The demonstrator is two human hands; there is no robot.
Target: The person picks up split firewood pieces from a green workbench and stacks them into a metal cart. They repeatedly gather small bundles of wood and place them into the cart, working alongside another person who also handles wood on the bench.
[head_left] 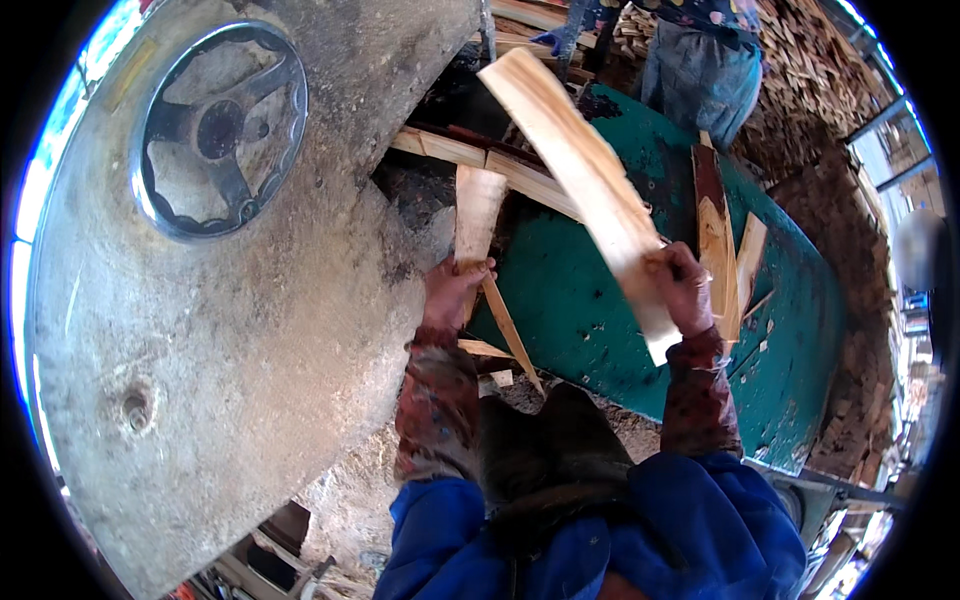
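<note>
Gripping a short pale wood piece (476,222) upright, the left hand (452,290) is closed on its lower end beside the grey machine housing (230,330); the right hand (683,285) clamps a long split plank (585,180), tilted above the green table (600,330). Beyond, another person's blue apron (700,75) stands before stacked firewood (820,70)

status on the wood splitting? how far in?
Done: heaps of split sticks behind the green table, and split pieces lying on it. In hand: the right hand grips a long pale slab, and the left hand holds a shorter piece upright beside the grey machine housing. Left: both held pieces; any unsplit stock is out of view.
</note>
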